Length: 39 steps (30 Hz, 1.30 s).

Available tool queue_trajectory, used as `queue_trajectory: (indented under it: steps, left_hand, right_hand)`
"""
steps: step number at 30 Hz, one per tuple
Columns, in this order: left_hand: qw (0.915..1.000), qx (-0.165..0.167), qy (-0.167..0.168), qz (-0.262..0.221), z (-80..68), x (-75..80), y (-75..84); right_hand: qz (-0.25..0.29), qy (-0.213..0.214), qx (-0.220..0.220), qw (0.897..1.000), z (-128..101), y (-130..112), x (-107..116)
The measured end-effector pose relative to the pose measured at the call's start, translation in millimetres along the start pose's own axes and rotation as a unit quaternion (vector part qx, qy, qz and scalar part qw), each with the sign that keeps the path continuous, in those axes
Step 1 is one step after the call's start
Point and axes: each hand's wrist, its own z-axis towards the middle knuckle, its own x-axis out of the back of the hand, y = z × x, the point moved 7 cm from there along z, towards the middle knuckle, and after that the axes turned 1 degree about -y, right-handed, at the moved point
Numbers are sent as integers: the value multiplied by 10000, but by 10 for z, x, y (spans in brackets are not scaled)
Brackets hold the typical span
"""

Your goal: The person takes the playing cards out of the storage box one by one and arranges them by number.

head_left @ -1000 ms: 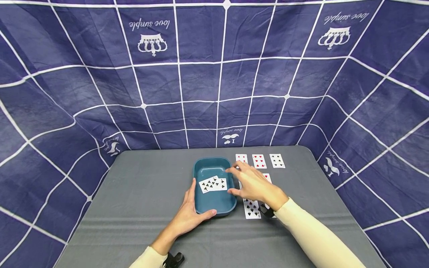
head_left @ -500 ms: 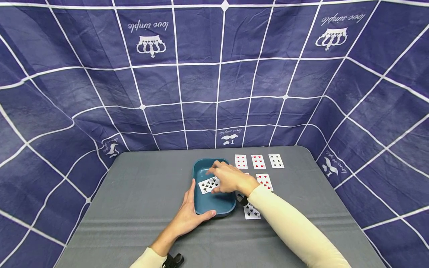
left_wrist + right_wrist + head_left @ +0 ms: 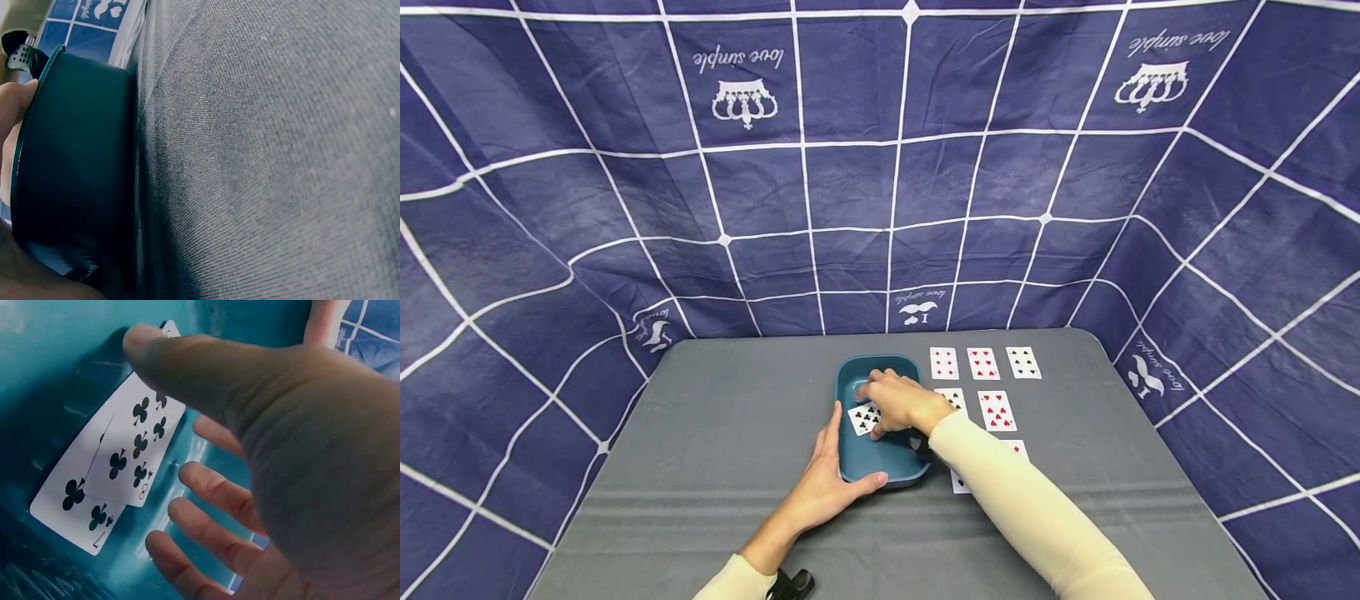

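Observation:
A blue-green tray [image 3: 891, 482] stands on the grey table, seen from outside in the left wrist view. My left hand [image 3: 826, 483] rests against its near left corner, fingers straight along the side wall and thumb at the near rim. Inside lie two overlapping cards, a seven of clubs [image 3: 74, 495] underneath and an eight of clubs [image 3: 128, 464] on top. My right hand [image 3: 901, 403] is over them inside the tray. In the right wrist view its thumb extends across the cards' upper part, while the other fingers spread apart beside them, pinching nothing. The head view shows only part of the cards.
Right of the tray, playing cards lie face up in rows: a diamond card [image 3: 943, 364], heart cards [image 3: 982, 364], a black card [image 3: 1023, 362] and several others. The right sleeve [image 3: 1000, 492] covers some of them. Blue cloth walls [image 3: 850, 183] surround the table.
My right hand has moved left from above the tray's right edge to over the club cards inside it. The left hand has stayed at the tray's corner.

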Motion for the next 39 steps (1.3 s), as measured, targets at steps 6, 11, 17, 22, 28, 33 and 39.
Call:
queue_trajectory:
  steps: [6,11,17,22,28,33,39]
  left_hand:
    - [10000,-20,30,-26,6,0,8]
    - [9999,-26,97,48,4,7,5]
    - [9999,12,89,52,1,7,-3]
    - [10000,16,71,67,4,12,1]
    - [10000,6,72,59,8,13,-3]
    - [10000,-2,73,44,5,8,-4]
    - [10000,-8,66,17,6,2,-1]
  right_hand:
    - [45,-1,-24,10000,49,21,-49]
    - [95,100,21,9999,65,19,-53]
    - [207,154,85,9996,82,25,-47]
    - [132,321,272,9990,156,108,-133]
    - [235,138,78,9996,107,32,-47]
    - [181,243,78,9995,220,147,-185]
    - [217,198,85,9995,201,121,-134]
